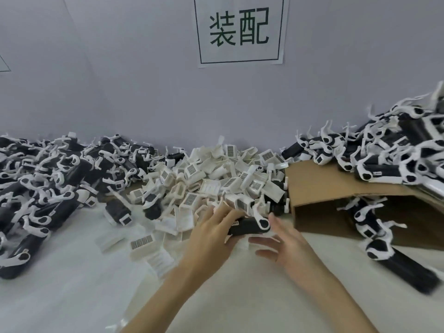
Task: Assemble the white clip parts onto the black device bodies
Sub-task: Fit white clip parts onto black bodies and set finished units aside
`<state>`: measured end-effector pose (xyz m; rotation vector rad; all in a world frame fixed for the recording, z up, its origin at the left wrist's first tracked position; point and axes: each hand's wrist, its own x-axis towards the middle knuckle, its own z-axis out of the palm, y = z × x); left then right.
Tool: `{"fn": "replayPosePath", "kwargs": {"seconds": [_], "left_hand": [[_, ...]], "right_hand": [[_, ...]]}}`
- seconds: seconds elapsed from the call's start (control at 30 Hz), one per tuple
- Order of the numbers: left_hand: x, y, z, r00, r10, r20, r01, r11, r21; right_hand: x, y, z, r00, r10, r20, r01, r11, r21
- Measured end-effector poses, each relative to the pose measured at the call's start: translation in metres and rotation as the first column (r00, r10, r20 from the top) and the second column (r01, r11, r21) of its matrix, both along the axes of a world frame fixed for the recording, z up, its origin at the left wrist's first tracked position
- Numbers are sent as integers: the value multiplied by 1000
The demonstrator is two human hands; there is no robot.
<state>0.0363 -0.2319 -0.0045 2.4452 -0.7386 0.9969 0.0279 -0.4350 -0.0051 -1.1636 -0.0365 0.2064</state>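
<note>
A: Hands?
B: Left hand [211,233] grips black device body [247,226] at desk [72,284] centre, before white clip pile [216,179]. Right hand [286,246] beside it, fingers spread, holding nothing.
A: Cardboard box [336,188]?
B: Right side.

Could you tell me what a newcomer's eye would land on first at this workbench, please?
Probably the sign with two large dark characters on the back wall, then the heaps below it: black device bodies at left, loose white clip parts in the middle, more piled on a cardboard box at right. In front, the left hand grips one black body, the right hand open beside it.
</note>
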Motion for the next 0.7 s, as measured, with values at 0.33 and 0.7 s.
{"fn": "replayPosePath", "kwargs": {"seconds": [0.33, 0.7], "left_hand": [[-9, 9, -16, 978, -188, 87, 200, 969, -149], [-25, -5, -10, 627, -674, -391, -91, 434, -896]], "right_hand": [[-15, 19, 7, 966, -209, 153, 241, 943, -229], [-24, 19, 15, 956, -240, 170, 275, 936, -220]]}}
